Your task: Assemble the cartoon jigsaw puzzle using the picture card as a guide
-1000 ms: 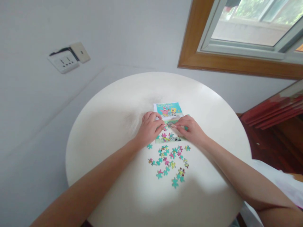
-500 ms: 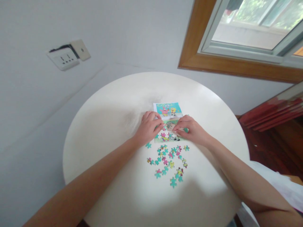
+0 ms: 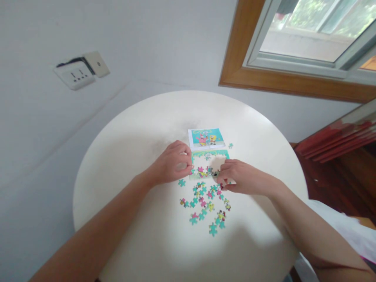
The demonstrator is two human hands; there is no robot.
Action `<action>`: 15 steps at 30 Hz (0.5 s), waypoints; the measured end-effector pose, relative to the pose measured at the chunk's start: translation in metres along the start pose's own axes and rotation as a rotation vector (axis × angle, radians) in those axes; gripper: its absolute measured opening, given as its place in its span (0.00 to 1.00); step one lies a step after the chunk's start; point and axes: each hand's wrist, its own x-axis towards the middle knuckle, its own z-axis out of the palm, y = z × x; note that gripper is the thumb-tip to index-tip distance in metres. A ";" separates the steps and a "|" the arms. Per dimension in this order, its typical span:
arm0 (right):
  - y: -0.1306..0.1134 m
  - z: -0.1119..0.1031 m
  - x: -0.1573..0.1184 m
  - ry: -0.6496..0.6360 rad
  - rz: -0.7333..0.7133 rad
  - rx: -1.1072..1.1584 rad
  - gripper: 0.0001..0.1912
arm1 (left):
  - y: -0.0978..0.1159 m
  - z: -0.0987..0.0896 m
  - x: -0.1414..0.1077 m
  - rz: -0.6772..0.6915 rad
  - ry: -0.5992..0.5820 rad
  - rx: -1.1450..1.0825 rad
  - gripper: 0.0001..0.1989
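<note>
A partly filled jigsaw (image 3: pixel 209 152) lies on the white table, with pieces along its top and bottom and a pale gap in the middle. Just above it rests a picture card (image 3: pixel 207 138) with cartoon figures. My left hand (image 3: pixel 174 162) is at the jigsaw's left edge, thumb and fingertips pinched together on something I cannot make out. Over the lower right corner is my right hand (image 3: pixel 239 176), its fingers bent down at the loose pieces; the fingertips are partly hidden. Several loose pieces (image 3: pixel 202 201) in teal, pink and yellow lie below the jigsaw.
The round white table (image 3: pixel 117 156) stands against a wall with a socket (image 3: pixel 75 74). One loose piece (image 3: pixel 230 145) lies right of the card. A wood-framed window (image 3: pixel 299 80) is at upper right, a red curtain (image 3: pixel 340 137) below it.
My left hand has moved left, off the jigsaw's middle to its edge. My right hand has moved down and slightly right, toward the loose pieces, uncovering more of the jigsaw and a piece beside the card.
</note>
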 end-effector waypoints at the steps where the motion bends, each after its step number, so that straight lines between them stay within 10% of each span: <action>1: 0.000 0.001 0.001 -0.003 0.008 -0.007 0.03 | 0.001 -0.003 -0.001 0.005 -0.033 -0.010 0.05; 15: 0.006 0.006 -0.001 0.020 0.094 0.145 0.03 | 0.000 -0.007 -0.008 0.028 -0.240 0.024 0.10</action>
